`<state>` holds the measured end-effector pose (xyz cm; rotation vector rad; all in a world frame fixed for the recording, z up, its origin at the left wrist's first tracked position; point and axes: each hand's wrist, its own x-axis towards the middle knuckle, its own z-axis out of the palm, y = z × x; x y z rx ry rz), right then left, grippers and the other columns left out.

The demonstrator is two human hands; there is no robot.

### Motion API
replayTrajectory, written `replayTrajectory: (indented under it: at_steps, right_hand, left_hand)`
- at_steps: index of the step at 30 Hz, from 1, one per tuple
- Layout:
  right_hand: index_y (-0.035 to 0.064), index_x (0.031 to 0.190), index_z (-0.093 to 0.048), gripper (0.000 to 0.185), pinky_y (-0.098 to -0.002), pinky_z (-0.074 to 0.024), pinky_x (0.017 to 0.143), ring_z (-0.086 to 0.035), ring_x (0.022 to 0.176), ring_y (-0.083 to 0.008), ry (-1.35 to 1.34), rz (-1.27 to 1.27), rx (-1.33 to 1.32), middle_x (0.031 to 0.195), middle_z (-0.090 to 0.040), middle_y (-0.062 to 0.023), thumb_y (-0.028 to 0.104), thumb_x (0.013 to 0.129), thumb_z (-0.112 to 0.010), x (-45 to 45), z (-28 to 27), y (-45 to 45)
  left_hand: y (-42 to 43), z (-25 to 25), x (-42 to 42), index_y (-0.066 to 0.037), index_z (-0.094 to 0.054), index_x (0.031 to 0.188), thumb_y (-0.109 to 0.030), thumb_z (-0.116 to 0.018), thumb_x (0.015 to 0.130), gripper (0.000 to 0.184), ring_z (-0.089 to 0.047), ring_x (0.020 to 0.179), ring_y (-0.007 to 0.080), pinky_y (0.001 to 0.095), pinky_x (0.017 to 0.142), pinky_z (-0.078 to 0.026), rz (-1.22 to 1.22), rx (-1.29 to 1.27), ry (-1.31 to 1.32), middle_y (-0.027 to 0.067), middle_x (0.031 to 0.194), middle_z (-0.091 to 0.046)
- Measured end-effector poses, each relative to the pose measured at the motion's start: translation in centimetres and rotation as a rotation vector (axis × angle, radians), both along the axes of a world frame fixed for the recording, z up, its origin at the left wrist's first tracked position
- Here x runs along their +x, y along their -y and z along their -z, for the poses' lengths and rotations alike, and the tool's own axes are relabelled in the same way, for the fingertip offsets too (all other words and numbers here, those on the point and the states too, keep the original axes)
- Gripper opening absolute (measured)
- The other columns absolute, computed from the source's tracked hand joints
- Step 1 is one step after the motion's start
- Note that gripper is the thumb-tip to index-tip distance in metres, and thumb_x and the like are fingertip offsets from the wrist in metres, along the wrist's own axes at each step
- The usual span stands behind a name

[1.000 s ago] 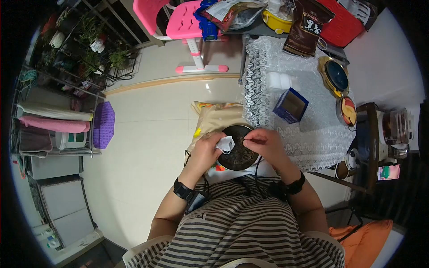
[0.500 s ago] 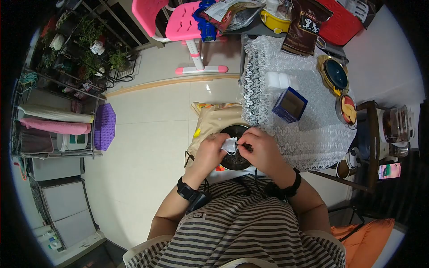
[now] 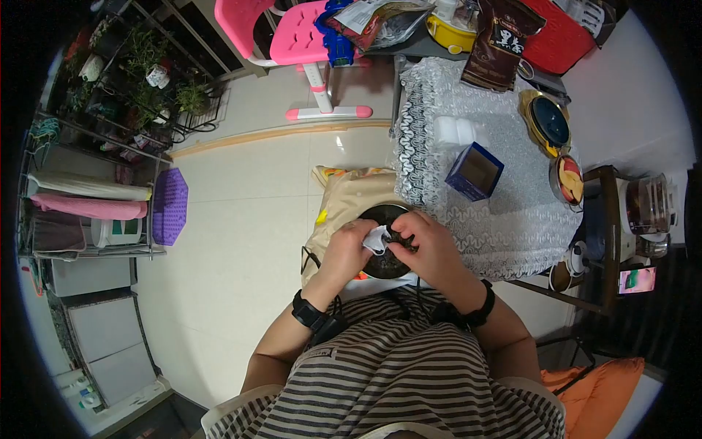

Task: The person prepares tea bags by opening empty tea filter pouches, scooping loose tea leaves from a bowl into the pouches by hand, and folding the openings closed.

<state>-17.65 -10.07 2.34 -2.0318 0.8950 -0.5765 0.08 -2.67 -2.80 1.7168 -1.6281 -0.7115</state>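
Between the thumb and fingers of my left hand (image 3: 344, 252) is a small white pouch (image 3: 376, 240), its mouth turned toward the right. My right hand (image 3: 431, 247) is at the pouch's opening, thumb and fingertips curled in a pinch. Something dark shows by those fingertips, too small to make out. Directly beneath both hands is a round, dark-rimmed bowl (image 3: 384, 272) with dark loose bits in it, partly covered by the hands. The bowl rests on a beige printed bag (image 3: 347, 197) over my lap.
On the lace-covered table (image 3: 504, 241) at right stand an open blue box (image 3: 474, 172), white packets (image 3: 455, 132), a brown printed bag (image 3: 497, 47), a dark blue bowl (image 3: 550, 121) and a dish of cut fruit (image 3: 567, 179). A lit phone (image 3: 637, 280) is farther right. A pink chair (image 3: 311, 36) stands ahead.
The right fingertips have moved slightly left to the pouch, and the index finger has lifted and curled more. My left hand and the pouch have barely moved.
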Motion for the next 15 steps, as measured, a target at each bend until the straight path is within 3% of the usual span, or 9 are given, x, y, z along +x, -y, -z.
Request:
replayTrajectory:
  at_steps: [2,8,13,15]
  right_hand:
    - [0.0051,0.099,-0.060,0.029,-0.0359,-0.0540,0.069,-0.066,0.080,-0.0247,0.020,0.002,0.043,0.094,-0.064,-0.0098,0.009,0.075,-0.076,-0.2,0.0,0.1]
    - [0.0040,0.102,-0.060,0.034,-0.0299,-0.0548,0.064,-0.067,0.077,-0.0178,0.150,0.060,0.194,0.090,-0.068,-0.0074,0.011,0.074,-0.079,-0.5,0.4,0.5]
    - [0.0016,0.100,-0.059,0.023,-0.0225,-0.0525,0.070,-0.065,0.083,-0.0093,0.482,0.167,0.578,0.092,-0.068,-0.0048,0.001,0.082,-0.073,-0.3,1.2,0.4]
    - [0.0016,0.100,-0.058,0.022,-0.0216,-0.0520,0.071,-0.064,0.083,-0.0085,0.504,0.184,0.579,0.092,-0.067,-0.0045,0.000,0.083,-0.071,-0.1,1.4,0.3]
  left_hand:
    - [-0.1,0.1,0.0,0.001,-0.063,0.107,0.007,-0.066,0.064,0.043,-0.064,0.096,0.0377,0.0400,0.082,-0.051,-0.011,-0.003,-0.014,0.0193,0.102,-0.066]
    - [-0.1,0.1,0.0,0.000,-0.063,0.107,0.006,-0.066,0.064,0.043,-0.064,0.096,0.0378,0.0407,0.084,-0.051,-0.017,0.047,-0.098,0.0189,0.101,-0.067]
    - [0.0,-0.1,-0.6,0.001,-0.065,0.107,0.005,-0.067,0.066,0.042,-0.067,0.093,0.0347,0.0383,0.080,-0.053,-0.034,0.070,-0.186,0.0185,0.100,-0.068]
    - [0.0,-0.2,-1.1,0.001,-0.065,0.107,0.004,-0.068,0.066,0.041,-0.067,0.092,0.0340,0.0378,0.079,-0.054,-0.059,0.073,-0.215,0.0186,0.099,-0.068]
